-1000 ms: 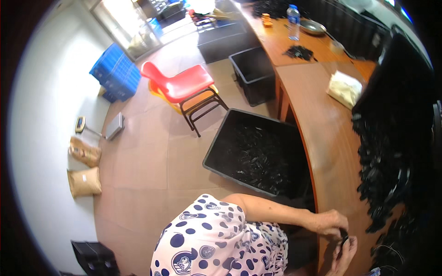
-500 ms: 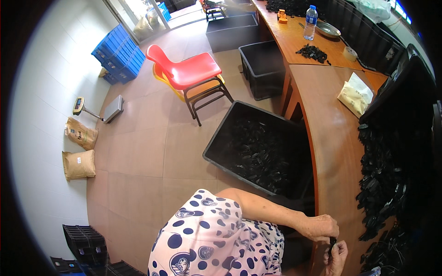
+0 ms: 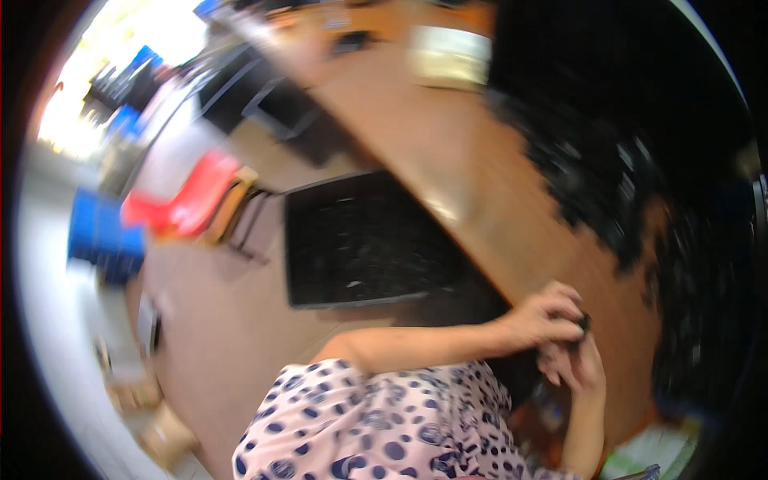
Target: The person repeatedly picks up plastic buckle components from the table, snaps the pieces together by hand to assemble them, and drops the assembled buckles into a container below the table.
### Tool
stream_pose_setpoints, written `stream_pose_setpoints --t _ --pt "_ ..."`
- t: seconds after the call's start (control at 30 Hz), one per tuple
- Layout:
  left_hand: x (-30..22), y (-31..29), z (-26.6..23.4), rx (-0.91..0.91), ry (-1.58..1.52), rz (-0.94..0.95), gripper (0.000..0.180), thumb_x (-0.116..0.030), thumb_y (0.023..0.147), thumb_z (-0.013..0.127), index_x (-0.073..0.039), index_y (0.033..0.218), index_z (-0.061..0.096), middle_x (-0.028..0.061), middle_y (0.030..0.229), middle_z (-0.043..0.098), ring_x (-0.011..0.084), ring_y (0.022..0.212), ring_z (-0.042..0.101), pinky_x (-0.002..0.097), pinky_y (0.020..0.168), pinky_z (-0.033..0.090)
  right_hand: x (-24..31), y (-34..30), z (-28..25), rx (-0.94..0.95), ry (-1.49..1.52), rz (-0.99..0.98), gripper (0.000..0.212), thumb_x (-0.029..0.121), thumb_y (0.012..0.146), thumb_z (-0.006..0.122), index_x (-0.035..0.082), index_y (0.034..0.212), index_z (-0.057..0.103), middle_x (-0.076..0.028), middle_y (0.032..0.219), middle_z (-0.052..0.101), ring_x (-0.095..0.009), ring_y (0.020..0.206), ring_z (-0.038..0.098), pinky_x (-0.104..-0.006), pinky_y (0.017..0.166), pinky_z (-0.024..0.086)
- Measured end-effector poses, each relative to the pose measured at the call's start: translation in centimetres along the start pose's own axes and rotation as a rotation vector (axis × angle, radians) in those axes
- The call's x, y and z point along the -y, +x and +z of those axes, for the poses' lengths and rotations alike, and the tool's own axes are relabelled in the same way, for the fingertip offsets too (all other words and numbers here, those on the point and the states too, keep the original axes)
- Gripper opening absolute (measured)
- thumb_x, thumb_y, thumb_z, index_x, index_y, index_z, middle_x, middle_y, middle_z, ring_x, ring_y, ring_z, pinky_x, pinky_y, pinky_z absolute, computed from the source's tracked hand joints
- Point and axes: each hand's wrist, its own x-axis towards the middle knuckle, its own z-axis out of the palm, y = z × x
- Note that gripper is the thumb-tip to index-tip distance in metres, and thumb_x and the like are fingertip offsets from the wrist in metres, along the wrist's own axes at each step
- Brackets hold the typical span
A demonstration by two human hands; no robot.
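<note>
Both hands meet above the near edge of the wooden table point(image 3: 488, 192). A small black piece point(image 3: 583, 323) shows at the fingertips of my left hand point(image 3: 542, 318), whose thumb and fingers are closed on it. Just beneath, my right hand point(image 3: 578, 366) has its fingers bent up against the same piece. Motion blur hides its exact shape and how the right fingers meet it. Beyond the hands, a heap of similar black pieces point(image 3: 616, 192) spreads along the table.
Left of the table stands a black bin point(image 3: 294, 254) with black pieces inside. A red chair point(image 3: 196, 196), blue crates point(image 3: 104, 232) and brown sacks point(image 3: 168, 436) are farther left. A pale packet point(image 3: 450, 58) lies on the table, and a green-and-white item point(image 3: 652, 456) is at lower right.
The whole view has swung toward the right, so the chair and bin appear farther left. My hands appear higher in the picture, still together at a small black piece.
</note>
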Motion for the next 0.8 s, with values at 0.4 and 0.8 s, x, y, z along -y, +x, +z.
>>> stream_pose_setpoints --t 0.4,0.8 --pt "2.5 3.2 5.8 0.21 -0.387 -0.465 0.026 -0.014 0.095 0.055 0.0 0.116 0.052 0.0101 0.104 0.055 0.0113 0.065 0.059 0.0221 0.058 0.052 -1.7 -4.2 -3.1 -0.199 0.054 -0.215 0.032 0.034 0.097 0.049 0.002 0.098 0.054 -0.009 0.076 0.058 -0.018 0.06 0.06 -0.0237 0.049 0.048" --pt "4.3 17.5 5.0 0.292 1.22 0.262 0.027 0.0 0.083 0.054 -0.01 0.108 0.058 0.0115 0.097 0.053 0.0233 0.08 0.06 0.033 0.067 0.052 8.9 -5.6 -20.0 -1.13 -1.255 -0.483 0.023 0.007 0.086 0.059 0.0 0.108 0.056 -0.015 0.102 0.059 -0.026 0.093 0.059 -0.0363 0.08 0.049"
